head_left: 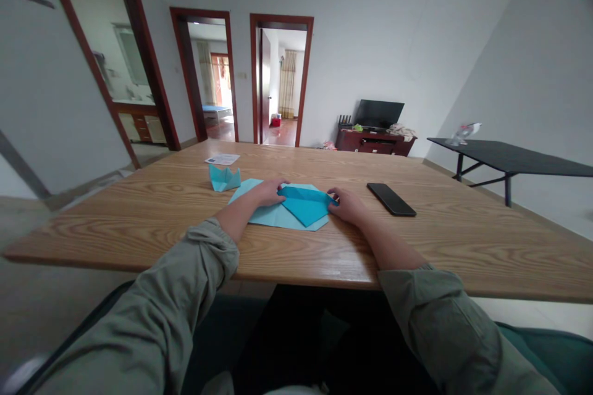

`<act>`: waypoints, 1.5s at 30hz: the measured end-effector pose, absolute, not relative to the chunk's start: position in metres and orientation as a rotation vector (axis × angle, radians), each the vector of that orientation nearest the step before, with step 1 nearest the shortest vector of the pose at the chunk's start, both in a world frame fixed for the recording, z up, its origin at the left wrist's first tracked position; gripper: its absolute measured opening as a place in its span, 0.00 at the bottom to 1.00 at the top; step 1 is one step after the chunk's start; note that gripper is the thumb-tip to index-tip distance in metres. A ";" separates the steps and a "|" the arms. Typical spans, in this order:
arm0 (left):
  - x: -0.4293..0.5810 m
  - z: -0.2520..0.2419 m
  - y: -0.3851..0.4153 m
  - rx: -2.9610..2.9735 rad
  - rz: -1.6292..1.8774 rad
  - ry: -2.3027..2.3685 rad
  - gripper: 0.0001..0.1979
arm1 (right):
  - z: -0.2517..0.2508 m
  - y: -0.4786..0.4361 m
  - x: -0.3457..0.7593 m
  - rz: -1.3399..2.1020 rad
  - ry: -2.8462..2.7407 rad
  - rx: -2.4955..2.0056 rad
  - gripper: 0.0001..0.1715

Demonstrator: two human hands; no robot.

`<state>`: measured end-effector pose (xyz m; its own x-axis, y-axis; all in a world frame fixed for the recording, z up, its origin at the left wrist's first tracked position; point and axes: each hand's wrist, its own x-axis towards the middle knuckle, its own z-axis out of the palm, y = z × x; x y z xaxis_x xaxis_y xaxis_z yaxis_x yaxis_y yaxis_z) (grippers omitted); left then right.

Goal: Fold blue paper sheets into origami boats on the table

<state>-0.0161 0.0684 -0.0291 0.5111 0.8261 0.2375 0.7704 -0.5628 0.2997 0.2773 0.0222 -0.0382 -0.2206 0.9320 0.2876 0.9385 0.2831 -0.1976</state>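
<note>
In the head view, the left hand (270, 192) and right hand (346, 205) grasp opposite ends of a folded blue paper (306, 206), which lies over a paler sheet (273, 217) mid-worktop (185, 228). Beyond the left forearm stands a pointed paper piece (224, 179); right of the right hand lies a black phone (391, 199).

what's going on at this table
A person's left hand and right hand are at opposite ends of a folded blue paper, which lies over paler blue paper on a wooden table. Whether they pinch or press it is hard to tell. A folded paper shape stands left of the left hand, and a black phone lies right of the right hand.
</note>
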 end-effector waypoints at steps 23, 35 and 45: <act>-0.010 -0.023 0.059 2.748 0.420 1.439 0.12 | -0.029 0.006 0.259 -0.358 -2.268 -1.773 0.13; -0.007 -0.024 0.057 2.720 0.389 1.493 0.13 | -0.023 0.005 0.261 -0.278 -2.406 -1.814 0.19; -0.008 -0.020 0.055 2.723 0.391 1.441 0.12 | -0.010 -0.011 0.249 -0.139 -2.425 -2.077 0.17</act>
